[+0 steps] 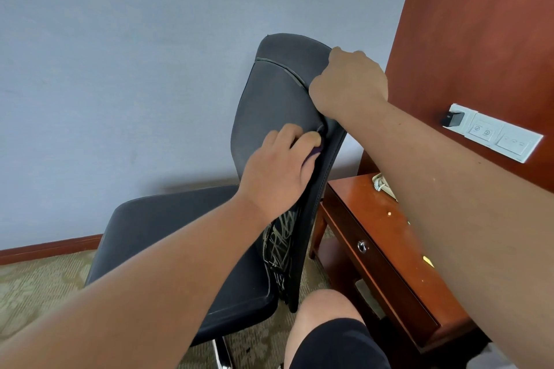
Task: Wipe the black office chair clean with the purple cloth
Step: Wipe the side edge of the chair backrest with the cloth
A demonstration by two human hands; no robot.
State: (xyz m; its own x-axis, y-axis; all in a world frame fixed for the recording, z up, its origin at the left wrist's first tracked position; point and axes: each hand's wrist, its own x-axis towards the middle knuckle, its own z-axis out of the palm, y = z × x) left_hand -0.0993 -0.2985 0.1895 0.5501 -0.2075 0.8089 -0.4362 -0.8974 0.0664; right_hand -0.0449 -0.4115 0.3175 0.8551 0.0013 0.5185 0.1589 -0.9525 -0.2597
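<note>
The chair [269, 105] fills the middle of the view. It stands on the carpet, backrest up near the wall, with a wooden counter [368, 210] just beside it on the right. It's black and padded, and the upper backrest looks matte and a bit dusty-grey, with a seam curving across near the top. The seat [168, 228] looks smoother and a touch shinier. Low on the backrest there's a patch of pale scribbly marks [281, 243]. Can't tell if that's dirt, scratches or a print.

The right hand [349, 81] is up at the top right edge of the backrest, grip closed over that edge. Best guess is it's bracing the chair so it doesn't swivel or roll away under the wiping pressure.

The left hand [278, 171] is lower, about mid-backrest near the right edge. Its grip is curled round the purple cloth [312, 155] and presses it against the upholstery. Only a sliver of purple pokes out past the fingers, so the cloth is probably bunched up small, which would put more push on one spot.
</note>
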